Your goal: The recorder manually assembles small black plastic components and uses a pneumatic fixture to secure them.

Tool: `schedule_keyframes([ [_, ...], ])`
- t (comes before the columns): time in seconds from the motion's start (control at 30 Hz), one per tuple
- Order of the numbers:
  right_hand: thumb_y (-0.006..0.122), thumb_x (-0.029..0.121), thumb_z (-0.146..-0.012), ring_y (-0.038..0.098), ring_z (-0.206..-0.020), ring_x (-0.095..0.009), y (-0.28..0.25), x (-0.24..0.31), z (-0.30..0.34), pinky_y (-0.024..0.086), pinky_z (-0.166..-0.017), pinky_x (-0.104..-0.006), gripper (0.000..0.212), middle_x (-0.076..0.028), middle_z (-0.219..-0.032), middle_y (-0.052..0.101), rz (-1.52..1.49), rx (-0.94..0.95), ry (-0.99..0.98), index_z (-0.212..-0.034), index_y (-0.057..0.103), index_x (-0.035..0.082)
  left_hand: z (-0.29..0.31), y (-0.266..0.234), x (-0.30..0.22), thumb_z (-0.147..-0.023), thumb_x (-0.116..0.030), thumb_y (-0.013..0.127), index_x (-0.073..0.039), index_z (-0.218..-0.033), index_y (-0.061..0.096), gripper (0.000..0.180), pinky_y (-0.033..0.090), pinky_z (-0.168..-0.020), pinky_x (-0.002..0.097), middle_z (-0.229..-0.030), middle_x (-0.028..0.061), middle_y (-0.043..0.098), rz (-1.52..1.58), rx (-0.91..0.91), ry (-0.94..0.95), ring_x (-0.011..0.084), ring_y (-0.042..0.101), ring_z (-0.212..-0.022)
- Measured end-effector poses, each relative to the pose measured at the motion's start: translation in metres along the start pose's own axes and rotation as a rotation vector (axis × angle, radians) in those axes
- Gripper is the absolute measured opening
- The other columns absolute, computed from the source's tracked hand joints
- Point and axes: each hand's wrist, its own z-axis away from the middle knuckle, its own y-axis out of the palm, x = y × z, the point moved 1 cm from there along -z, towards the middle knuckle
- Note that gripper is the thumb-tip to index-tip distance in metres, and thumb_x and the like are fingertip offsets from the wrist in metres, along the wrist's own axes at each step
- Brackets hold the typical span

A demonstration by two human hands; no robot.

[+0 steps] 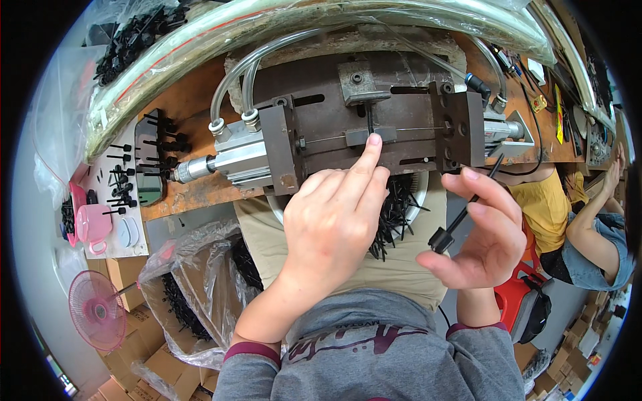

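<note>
Left hand (pixel 334 212): index fingertip set on small block (pixel 355 138); grip beneath palm cannot be told
Right hand (pixel 493 235): narrowed, black rod (pixel 460 216) held by thumb and fingers
Black rod: tilted, knob (pixel 440 239) toward thumb, near machine (pixel 328 120)

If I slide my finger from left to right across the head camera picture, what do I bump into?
A round pink fan → the left boxy silver metal block → the person's bare left hand → the bare right hand, holding a thin black rod with a chunky end → a narrow yellow strip.
</note>
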Motion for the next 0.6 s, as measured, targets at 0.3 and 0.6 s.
schedule_keyframes([
  [0.3,0.086,0.005,-0.062,0.070,-0.085,-0.027,-0.002,0.018,-0.003,0.059,-0.069,-0.0318,0.038,-0.018,-0.109,0.068,0.255,0.151,0.041,-0.096,0.071,-0.002,-0.001,0.000,-0.002,-0.068,-0.012,0.080,-0.005,-0.088,0.071,0.023,0.048,-0.056,0.0261,-0.117,0.0070,0.070,-0.025,0.009,-0.023,0.0162,0.061,-0.059],
  [0.6,0.083,0.002,-0.065,0.070,-0.091,-0.031,0.005,0.017,-0.006,0.059,-0.074,-0.0344,0.034,-0.022,-0.113,0.066,0.195,0.189,0.067,-0.095,0.069,-0.004,0.003,-0.003,-0.002,-0.068,-0.010,0.079,-0.004,-0.090,0.070,0.024,0.048,-0.055,0.0275,-0.115,0.0107,0.070,0.003,0.029,0.043,0.0169,0.061,-0.058],
])
